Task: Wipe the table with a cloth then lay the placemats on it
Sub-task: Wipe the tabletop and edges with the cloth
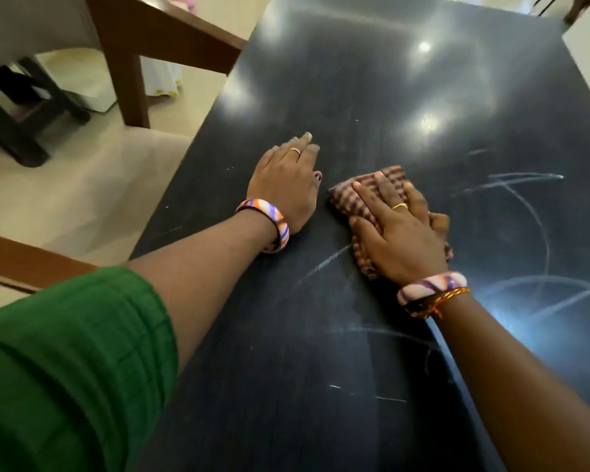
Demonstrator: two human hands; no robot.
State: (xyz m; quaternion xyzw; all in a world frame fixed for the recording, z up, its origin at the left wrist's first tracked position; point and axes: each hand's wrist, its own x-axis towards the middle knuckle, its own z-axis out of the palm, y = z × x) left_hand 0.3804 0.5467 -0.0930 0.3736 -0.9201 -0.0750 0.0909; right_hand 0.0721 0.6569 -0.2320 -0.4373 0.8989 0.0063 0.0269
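right hand (397,229) flat on cloth (382,195) (striped), table (355,80)

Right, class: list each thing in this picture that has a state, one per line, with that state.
Table: dark, glossy, streaked with wipe marks.
Cloth: striped, bunched, flat on the table.
Right hand: pressing on the cloth, fingers spread.
Left hand: flat on the table, beside the cloth.

Brown wooden chair (133,52) on pale floor (82,185), dark stool (17,107)
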